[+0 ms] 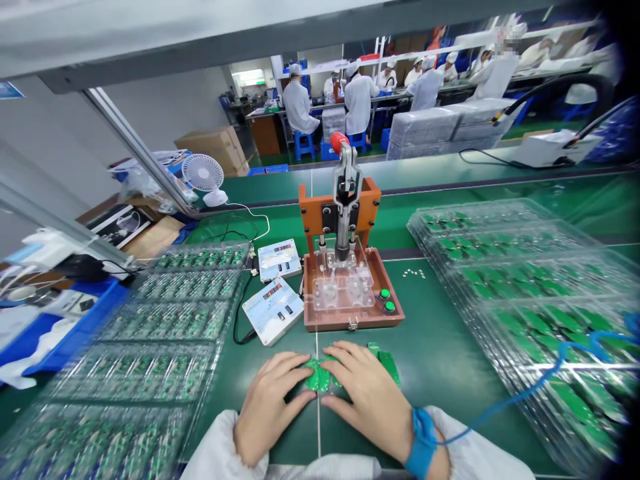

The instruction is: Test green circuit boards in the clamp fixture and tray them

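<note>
In front of the orange test fixture [345,280], the left hand [267,407] and right hand [367,393] lie flat on the bench [440,353], fingers [295,370] spread, pressing green circuit boards [320,377] lying under and between both sets of fingertips.

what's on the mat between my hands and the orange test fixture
Nothing: the head view shows bare green mat between the hands, which rest on green circuit boards, and the fixture.

Dark green matte tabletop [440,347]. Small green printed circuit boards [320,375] under both hands. Orange-brown press fixture [345,293] with 2 round green buttons [386,300] and a red knob [338,141]. Blue wrist strap [421,437], blue coiled cord [540,380]. Clear plastic trays [525,280] of green boards.
</note>
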`<state>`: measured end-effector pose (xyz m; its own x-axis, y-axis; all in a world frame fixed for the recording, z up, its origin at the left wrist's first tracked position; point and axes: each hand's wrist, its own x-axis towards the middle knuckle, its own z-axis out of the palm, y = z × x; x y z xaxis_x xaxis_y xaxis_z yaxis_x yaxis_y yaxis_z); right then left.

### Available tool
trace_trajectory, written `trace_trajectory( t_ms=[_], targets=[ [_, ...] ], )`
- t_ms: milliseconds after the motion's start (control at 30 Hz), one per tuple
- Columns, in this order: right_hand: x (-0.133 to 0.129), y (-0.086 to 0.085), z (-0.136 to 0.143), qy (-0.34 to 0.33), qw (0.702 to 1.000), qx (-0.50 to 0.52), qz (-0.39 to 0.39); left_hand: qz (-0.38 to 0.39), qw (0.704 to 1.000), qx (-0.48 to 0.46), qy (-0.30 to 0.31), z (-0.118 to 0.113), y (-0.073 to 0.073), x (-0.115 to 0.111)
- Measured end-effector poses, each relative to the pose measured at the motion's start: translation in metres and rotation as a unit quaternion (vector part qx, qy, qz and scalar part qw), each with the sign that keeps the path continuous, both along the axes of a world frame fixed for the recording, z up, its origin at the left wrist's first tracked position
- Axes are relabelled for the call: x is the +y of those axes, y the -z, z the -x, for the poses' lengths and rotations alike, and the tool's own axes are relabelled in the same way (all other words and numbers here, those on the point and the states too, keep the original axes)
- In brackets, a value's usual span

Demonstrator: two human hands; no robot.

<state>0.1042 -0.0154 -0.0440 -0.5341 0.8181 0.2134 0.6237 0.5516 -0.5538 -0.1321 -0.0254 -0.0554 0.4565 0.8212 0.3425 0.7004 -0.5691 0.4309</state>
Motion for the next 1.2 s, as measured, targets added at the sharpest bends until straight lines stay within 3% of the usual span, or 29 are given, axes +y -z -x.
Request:
trace_trajectory(
  t_ms=[200, 333, 500, 633, 733, 833, 1200],
  targets=[
    [0.003, 0.005, 0.015, -0.006, 1.000, 0.007, -0.020, 0.009, 1.000, -0.021, -0.007, -0.002, 0.004, 0.000],
    [-0.002, -0.005, 0.010, -0.013, 0.999, 0.034, 0.009, 0.027, 0.999, -0.041, -0.008, -0.001, 0.000, -0.002],
    [0.012, -0.042, -0.034, -0.040, 0.991, 0.093, 0.082, 0.032, 0.995, -0.091, -0.008, -0.006, -0.028, 0.013],
    [0.058, -0.059, -0.072, 0.019, 0.991, 0.120, 0.050, -0.031, 0.993, -0.114, 0.003, -0.028, -0.057, 0.060],
    [0.095, -0.059, -0.081, 0.046, 0.992, 0.111, 0.028, -0.059, 0.994, -0.095, 0.007, -0.045, -0.067, 0.099],
    [0.119, -0.054, -0.078, 0.039, 0.993, 0.108, 0.006, -0.062, 0.996, -0.071, 0.004, -0.054, -0.068, 0.123],
    [0.128, -0.042, -0.070, 0.007, 0.995, 0.092, -0.023, -0.025, 0.999, -0.026, 0.014, -0.052, -0.069, 0.128]
  ],
)
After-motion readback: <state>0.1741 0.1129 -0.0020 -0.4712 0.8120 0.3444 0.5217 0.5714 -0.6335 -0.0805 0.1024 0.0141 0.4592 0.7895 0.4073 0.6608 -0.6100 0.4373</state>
